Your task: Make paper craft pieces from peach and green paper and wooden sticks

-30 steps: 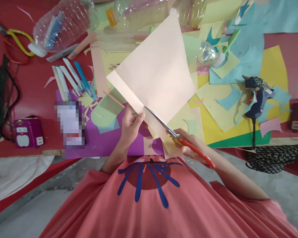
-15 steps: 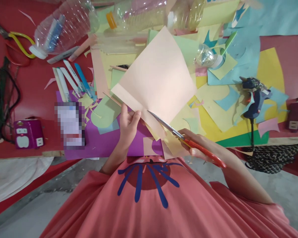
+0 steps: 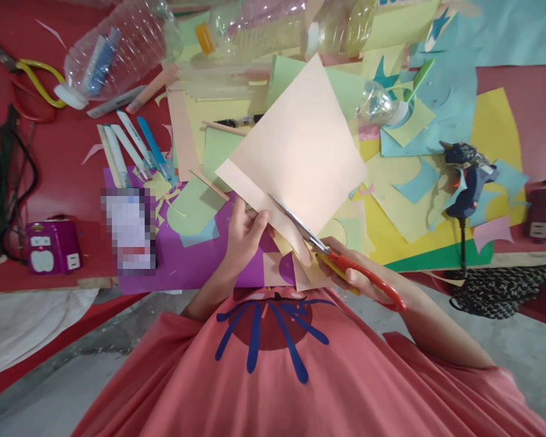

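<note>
Head view: the left hand point(image 3: 248, 230) pinches the pale paper point(image 3: 304, 145) at its lower left edge, thumb on top, the other fingers mostly hidden beneath. The right hand point(image 3: 368, 262) has its fingers wrapped round the red and yellow handles of the scissors point(image 3: 334, 258).

The scissors' long axis runs slantwise, handles at the lower right near the wearer, tip at the upper left, pointing forward and leftward over the paper. Their upper blade lies across the sheet, nearly parallel to its lower left edge. How far the 2 blades stand apart, I cannot tell, as the paper covers the lower blade. Along that edge a narrow strip point(image 3: 293, 237) sits between the blade and the left thumb, its near end bending loose from the sheet.

The paper is tilted cornerwise above the bench point(image 3: 75, 194), 1 corner pointing away from the wearer towards the clear bottles point(image 3: 259, 27), another pointing left. It covers part of a black pen point(image 3: 239, 121).

Well left of the left hand are a phone point(image 3: 130, 230), blurred, and a purple box point(image 3: 52, 246), with markers point(image 3: 130, 145) beyond the phone. To the right, a glue gun point(image 3: 471, 188) rests among paper scraps point(image 3: 416, 180), its cord running towards the wearer.
</note>
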`<state>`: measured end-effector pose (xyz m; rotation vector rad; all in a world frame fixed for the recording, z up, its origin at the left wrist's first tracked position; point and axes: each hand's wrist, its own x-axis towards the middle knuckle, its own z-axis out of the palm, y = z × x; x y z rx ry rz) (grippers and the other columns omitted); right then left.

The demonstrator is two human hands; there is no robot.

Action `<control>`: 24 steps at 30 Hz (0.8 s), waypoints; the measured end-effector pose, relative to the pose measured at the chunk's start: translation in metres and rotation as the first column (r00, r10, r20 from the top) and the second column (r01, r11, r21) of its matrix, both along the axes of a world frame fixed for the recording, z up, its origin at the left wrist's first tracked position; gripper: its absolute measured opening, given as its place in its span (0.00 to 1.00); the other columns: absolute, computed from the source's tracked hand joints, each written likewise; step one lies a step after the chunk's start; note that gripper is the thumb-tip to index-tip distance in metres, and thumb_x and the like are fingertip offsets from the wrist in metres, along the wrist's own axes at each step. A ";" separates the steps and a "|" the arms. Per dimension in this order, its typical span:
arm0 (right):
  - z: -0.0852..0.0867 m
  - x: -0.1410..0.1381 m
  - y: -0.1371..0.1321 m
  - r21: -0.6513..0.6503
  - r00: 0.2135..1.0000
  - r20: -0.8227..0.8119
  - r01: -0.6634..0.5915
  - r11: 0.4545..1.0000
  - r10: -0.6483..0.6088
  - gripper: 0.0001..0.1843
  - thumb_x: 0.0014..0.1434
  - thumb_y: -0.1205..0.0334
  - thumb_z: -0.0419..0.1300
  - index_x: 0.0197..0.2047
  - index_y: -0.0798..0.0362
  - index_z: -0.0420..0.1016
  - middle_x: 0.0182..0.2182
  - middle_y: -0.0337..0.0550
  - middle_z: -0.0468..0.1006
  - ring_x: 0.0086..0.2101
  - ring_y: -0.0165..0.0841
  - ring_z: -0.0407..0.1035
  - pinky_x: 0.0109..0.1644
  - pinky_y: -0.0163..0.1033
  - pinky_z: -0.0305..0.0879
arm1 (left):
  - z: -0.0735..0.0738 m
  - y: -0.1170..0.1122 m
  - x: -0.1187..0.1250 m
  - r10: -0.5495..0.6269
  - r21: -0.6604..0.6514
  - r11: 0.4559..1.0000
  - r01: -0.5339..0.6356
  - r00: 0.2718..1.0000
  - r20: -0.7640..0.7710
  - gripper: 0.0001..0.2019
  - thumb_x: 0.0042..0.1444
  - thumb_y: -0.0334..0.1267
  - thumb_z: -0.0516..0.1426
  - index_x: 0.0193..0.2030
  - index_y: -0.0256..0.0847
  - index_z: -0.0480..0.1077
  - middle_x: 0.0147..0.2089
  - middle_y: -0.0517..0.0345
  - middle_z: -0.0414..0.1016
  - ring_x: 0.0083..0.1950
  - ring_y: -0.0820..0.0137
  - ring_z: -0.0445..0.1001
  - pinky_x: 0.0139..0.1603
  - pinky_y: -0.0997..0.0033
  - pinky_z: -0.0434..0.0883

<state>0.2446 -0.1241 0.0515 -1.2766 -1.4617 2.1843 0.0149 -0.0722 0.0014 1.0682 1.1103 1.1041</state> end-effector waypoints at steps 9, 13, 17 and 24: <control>0.005 -0.009 0.002 -0.007 0.998 0.034 0.061 0.998 -0.061 0.42 0.50 0.22 0.49 0.49 0.52 0.60 0.25 0.31 0.58 0.21 0.22 0.48 0.21 0.32 0.45 | -0.004 0.001 -0.003 0.025 -0.009 1.000 -0.026 0.999 -0.043 0.26 0.54 0.58 0.60 0.51 0.43 0.62 0.21 0.69 0.66 0.18 0.79 0.62 0.19 0.78 0.62; 0.005 -0.010 0.002 -0.015 0.997 0.047 0.063 0.998 -0.062 0.40 0.51 0.23 0.49 0.49 0.52 0.60 0.26 0.31 0.58 0.21 0.23 0.49 0.21 0.31 0.46 | -0.003 0.002 -0.002 0.020 0.019 1.000 -0.019 0.999 -0.044 0.24 0.56 0.57 0.60 0.50 0.43 0.63 0.20 0.69 0.66 0.17 0.78 0.64 0.19 0.78 0.63; 0.003 -0.010 0.001 -0.029 0.996 0.057 0.067 0.997 -0.065 0.41 0.51 0.23 0.50 0.49 0.52 0.60 0.26 0.32 0.58 0.21 0.23 0.49 0.21 0.32 0.46 | -0.002 0.002 -0.002 0.034 0.062 0.998 -0.032 0.999 -0.022 0.22 0.57 0.54 0.60 0.50 0.44 0.63 0.21 0.69 0.69 0.17 0.78 0.67 0.18 0.79 0.62; 0.003 -0.012 0.001 -0.004 0.995 0.037 0.089 0.996 -0.088 0.38 0.53 0.25 0.52 0.48 0.52 0.61 0.22 0.29 0.55 0.20 0.23 0.48 0.21 0.32 0.43 | -0.002 0.002 -0.003 0.026 0.058 0.998 -0.025 1.000 -0.018 0.22 0.57 0.54 0.60 0.51 0.43 0.63 0.21 0.70 0.70 0.18 0.77 0.69 0.20 0.79 0.66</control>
